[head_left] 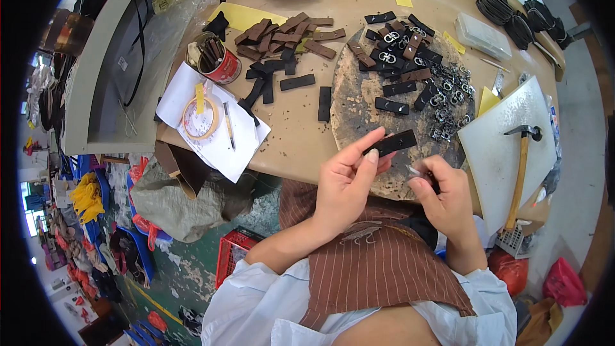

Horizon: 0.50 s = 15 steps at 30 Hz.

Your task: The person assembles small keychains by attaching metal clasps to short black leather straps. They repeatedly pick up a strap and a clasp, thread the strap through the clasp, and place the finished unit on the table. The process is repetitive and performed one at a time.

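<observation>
A short black strap piece (392, 143) with small holes is pinched between the thumb and fingers of my left hand (351, 182). To its right, my right hand (448, 195) is closed, fingertips together. A small pale or shiny bit shows at those fingertips, too small to name. Both hands are over the near edge of a worn round wooden block (359, 109). Farther back on the block lie black strap pieces (392, 106), a few brown ones (416, 75), and a heap of small silver metal fittings (451, 90). Some straps carry silver rings.
Left on the table are brown straps (256, 35), black straps (298, 82), a red tin (225, 67) and papers (234, 160) bearing a tape roll (200, 118). Right, a hammer (519, 173) rests on a white board (500, 154). A clear plastic box (483, 35) stands behind.
</observation>
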{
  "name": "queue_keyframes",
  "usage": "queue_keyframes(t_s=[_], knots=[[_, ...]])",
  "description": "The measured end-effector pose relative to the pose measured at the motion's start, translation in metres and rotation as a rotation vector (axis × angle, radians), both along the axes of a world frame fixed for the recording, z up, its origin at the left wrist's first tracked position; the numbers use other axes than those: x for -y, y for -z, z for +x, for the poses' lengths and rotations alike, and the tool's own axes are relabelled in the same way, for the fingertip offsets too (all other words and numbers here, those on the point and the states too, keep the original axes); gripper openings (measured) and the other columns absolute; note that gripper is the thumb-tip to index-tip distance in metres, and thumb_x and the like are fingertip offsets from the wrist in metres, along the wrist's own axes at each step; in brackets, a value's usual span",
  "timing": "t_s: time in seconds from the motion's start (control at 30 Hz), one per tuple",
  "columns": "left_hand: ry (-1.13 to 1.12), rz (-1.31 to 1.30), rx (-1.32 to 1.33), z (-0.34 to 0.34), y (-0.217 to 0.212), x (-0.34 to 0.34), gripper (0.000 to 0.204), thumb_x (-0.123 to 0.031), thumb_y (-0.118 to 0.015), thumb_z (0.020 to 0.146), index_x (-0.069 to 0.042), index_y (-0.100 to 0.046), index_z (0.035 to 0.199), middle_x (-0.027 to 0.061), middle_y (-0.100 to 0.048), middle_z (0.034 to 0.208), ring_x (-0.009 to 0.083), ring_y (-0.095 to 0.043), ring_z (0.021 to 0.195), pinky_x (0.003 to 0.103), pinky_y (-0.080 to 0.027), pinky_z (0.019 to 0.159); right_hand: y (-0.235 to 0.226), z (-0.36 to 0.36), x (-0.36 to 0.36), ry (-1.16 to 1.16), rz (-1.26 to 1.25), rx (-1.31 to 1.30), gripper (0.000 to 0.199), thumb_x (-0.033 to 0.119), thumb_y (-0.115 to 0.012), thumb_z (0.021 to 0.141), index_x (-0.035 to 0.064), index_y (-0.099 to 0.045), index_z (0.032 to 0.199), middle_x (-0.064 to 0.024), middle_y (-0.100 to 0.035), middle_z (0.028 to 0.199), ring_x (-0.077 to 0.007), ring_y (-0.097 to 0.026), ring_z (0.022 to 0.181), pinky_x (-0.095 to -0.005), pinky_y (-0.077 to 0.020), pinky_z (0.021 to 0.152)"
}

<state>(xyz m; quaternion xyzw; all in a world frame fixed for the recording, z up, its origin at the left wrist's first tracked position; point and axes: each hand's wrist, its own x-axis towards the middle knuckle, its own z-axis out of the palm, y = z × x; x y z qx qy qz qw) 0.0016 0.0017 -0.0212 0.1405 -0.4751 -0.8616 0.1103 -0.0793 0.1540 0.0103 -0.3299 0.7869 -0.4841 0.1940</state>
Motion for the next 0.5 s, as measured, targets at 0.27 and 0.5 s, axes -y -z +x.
queue_keyframes(t_s=[0.27, 0.5], knots=[[-0.004, -0.009, -0.025, 0.002, -0.002, -0.004, 0.034, -0.002, -0.042, 0.092, 0.003, -0.044, 0.126, 0.0120, -0.056, 0.112, 0.0143, -0.056, 0.102, 0.028, -0.046, 0.090, 0.002, 0.001, 0.012, 0.095, 0.129, -0.265, 0.018, 0.019, -0.062, 0.083, 0.0022, -0.054, 0.083, -0.0132, -0.056, 0.059, -0.0287, -0.057, 0.051, -0.0336, -0.0420, 0.045], [-0.033, -0.084, -0.034, 0.002, -0.001, -0.007, 0.033, 0.000, -0.042, 0.091, 0.004, -0.046, 0.124, 0.0130, -0.056, 0.112, 0.0143, -0.056, 0.101, 0.027, -0.045, 0.090, 0.001, 0.003, 0.012, 0.119, 0.127, -0.310, 0.018, 0.019, -0.060, 0.084, 0.0026, -0.054, 0.082, -0.0129, -0.055, 0.058, -0.0283, -0.058, 0.051, -0.0340, -0.0419, 0.044]])
